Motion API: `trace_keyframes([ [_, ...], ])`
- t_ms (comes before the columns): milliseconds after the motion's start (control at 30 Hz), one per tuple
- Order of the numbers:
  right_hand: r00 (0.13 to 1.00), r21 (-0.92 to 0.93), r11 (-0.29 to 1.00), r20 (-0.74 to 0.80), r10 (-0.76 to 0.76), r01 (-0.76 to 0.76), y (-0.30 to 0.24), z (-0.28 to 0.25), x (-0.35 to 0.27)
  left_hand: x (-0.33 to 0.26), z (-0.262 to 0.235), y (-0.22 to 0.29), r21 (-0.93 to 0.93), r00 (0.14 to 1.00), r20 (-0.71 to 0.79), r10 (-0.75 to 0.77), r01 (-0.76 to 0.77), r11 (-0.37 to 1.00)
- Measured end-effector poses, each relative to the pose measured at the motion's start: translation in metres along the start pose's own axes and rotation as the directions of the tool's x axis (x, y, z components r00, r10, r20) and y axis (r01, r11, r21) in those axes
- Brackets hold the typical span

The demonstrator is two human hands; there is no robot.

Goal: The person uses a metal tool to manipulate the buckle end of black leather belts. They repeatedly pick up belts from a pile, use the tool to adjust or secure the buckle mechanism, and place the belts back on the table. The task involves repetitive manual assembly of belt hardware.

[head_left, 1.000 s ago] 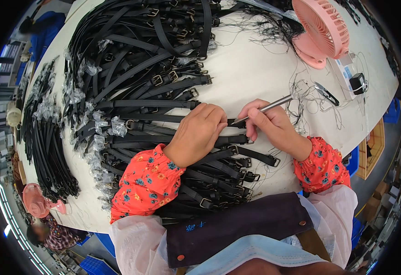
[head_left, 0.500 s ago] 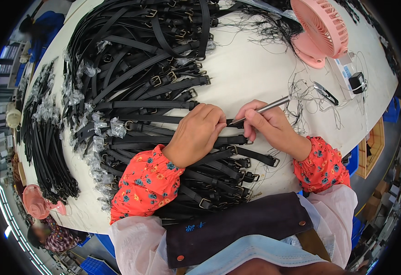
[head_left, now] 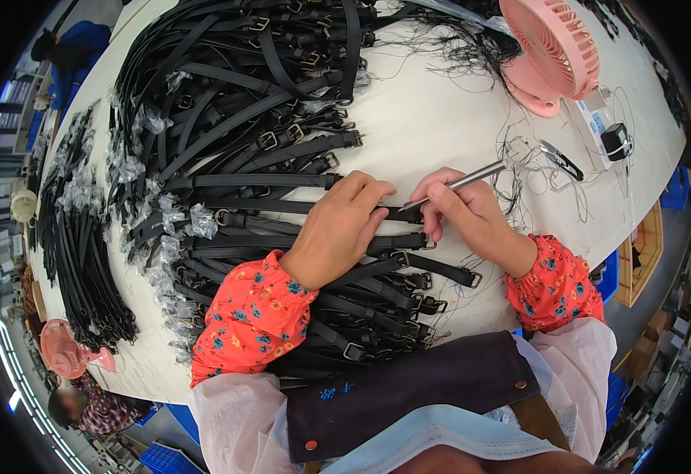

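A narrow black belt [head_left: 282,205] runs under my left hand [head_left: 339,229], and its buckle end [head_left: 409,214] comes out between my two hands. The left thumb and forefinger are parted around the strap; the other fingers are hidden beneath the palm. My right hand [head_left: 464,212] is closed on a slim silver pointed tool [head_left: 476,175], held like a pen. The tool slants down to the left, its tip right at the belt's end. Right fingertips curl beside that same end. More black belts [head_left: 361,320] with metal buckles lie below and around both hands.
Piled belts [head_left: 227,118] cover the left of the white table [head_left: 432,126], with another bundle [head_left: 85,261] farther left. On the right are a pink fan [head_left: 551,55], thread snips [head_left: 561,160], loose threads [head_left: 511,186] and a power strip [head_left: 594,130]. A person [head_left: 97,403] sits lower left.
My left thumb and forefinger have moved apart from a pinch at the belt. The tool in my right hand has shifted slightly right; the belt stays put.
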State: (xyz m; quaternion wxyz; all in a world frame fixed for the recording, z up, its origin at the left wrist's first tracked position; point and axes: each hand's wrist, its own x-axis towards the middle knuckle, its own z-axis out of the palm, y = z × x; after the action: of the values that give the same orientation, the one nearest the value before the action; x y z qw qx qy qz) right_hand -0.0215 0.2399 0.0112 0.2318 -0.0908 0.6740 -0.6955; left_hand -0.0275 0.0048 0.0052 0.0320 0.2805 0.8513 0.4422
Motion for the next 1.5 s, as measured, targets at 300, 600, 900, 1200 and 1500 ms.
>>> trace_keyframes([
  [300,1.000,0.000,1.000,0.008,-0.018,0.018,0.003,0.001,0.001,0.001,0.000,-0.003,0.102,1.000,0.031,-0.005,0.001,0.995],
  [600,0.999,-0.012,1.000,0.031,-0.017,0.018,0.002,0.001,0.002,0.002,-0.002,-0.002,0.086,0.999,0.047,-0.027,0.023,0.996],
  [900,0.999,-0.016,1.000,0.042,-0.001,0.002,0.001,0.001,0.001,0.002,-0.002,-0.002,0.084,1.000,0.028,-0.009,0.007,0.996],
  [1200,1.000,0.007,1.000,0.018,-0.015,0.015,0.004,0.001,0.000,0.000,-0.003,-0.003,-0.015,0.990,-0.005,-0.144,0.144,0.990],
  [1500,0.996,0.030,0.996,-0.035,-0.086,0.087,0.003,0.000,0.000,-0.007,-0.029,-0.001,-0.165,0.798,0.603,0.021,0.099,0.981],
])
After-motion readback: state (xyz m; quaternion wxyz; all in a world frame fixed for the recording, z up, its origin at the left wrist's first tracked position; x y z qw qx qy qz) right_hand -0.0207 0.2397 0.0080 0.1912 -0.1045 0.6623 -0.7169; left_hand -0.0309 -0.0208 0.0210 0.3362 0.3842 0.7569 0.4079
